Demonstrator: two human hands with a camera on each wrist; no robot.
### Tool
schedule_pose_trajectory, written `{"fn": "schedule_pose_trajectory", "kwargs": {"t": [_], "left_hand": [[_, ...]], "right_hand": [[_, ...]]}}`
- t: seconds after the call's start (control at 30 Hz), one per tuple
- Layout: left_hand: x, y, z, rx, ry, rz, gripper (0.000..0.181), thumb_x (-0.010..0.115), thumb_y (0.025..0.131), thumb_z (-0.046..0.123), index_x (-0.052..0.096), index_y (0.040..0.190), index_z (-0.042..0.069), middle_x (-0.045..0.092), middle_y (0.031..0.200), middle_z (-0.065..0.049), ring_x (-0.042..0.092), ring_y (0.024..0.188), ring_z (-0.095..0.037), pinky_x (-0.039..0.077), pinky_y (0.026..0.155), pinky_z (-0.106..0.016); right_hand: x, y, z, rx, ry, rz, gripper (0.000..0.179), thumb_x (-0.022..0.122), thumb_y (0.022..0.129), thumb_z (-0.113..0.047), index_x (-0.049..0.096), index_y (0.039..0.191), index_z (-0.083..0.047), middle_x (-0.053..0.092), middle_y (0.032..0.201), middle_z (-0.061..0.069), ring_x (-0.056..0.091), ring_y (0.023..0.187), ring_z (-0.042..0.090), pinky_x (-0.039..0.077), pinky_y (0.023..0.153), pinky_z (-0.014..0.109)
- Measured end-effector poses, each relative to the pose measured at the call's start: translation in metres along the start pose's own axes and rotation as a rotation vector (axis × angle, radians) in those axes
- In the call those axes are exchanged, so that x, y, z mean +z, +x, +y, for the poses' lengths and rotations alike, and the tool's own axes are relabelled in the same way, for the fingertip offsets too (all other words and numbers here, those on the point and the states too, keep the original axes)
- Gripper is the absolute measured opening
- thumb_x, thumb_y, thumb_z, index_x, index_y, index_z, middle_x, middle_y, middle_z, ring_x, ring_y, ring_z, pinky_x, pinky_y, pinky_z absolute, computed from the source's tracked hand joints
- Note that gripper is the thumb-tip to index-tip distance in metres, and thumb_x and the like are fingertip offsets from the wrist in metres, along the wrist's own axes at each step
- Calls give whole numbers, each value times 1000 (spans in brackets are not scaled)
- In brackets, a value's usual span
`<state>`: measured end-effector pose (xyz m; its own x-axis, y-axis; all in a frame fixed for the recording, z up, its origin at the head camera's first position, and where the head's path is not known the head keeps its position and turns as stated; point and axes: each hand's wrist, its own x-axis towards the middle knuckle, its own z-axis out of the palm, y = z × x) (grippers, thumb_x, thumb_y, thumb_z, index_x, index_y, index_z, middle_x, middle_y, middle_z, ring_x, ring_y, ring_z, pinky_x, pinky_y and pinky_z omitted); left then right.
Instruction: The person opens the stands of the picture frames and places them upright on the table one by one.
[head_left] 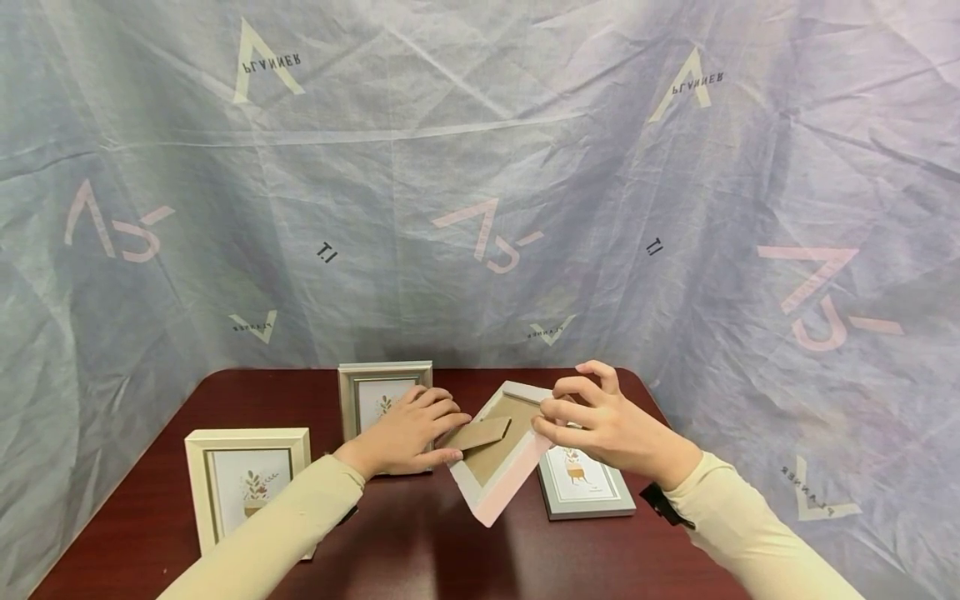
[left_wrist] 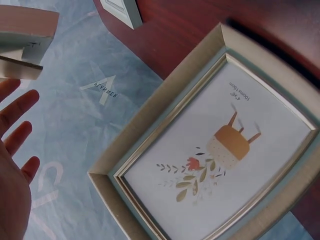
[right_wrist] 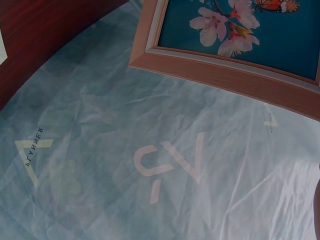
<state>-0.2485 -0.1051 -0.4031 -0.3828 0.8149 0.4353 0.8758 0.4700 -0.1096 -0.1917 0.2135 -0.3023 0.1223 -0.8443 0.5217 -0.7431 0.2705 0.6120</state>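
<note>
A pink photo frame (head_left: 517,467) is held up at a tilt over the table, its brown backboard and fold-out stand (head_left: 483,433) facing me. My right hand (head_left: 600,425) grips its upper right corner with curled fingers. At the lower left, my left hand (head_left: 416,433) has the stand's end between thumb and forefinger, its other fingers spread loosely. The left wrist view shows these fingers (left_wrist: 22,137) just under the stand (left_wrist: 20,67). In the right wrist view the pink frame's front (right_wrist: 225,82) carries a blue picture of blossoms and a butterfly.
A cream frame (head_left: 247,437) stands at the table's left. Behind my left hand stands a champagne-coloured frame (head_left: 386,367), also large in the left wrist view. A grey-white frame (head_left: 592,510) lies face up beyond the pink one. Printed cloth (head_left: 480,167) hangs around the dark red table (head_left: 405,550).
</note>
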Motion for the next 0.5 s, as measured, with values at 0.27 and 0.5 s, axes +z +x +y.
{"fn": "schedule_pose_trajectory", "kwargs": {"t": [0.27,0.5], "left_hand": [[4,1,0,27,-14,4,57,31,104,58,65,119,15,62,114,2,47,122,-24,34,100,-45],[6,1,-1,28,-23,12,57,28,104,58,63,116,15,61,112,2,47,119,-22,33,99,-45]], "right_hand": [[-1,2,0,-21,-10,13,32,42,101,1,69,101,-16,61,100,-6,53,93,19,35,86,54],[-1,1,0,-26,-2,18,35,40,102,3,69,101,-15,61,100,-7,53,92,19,34,86,53]]}}
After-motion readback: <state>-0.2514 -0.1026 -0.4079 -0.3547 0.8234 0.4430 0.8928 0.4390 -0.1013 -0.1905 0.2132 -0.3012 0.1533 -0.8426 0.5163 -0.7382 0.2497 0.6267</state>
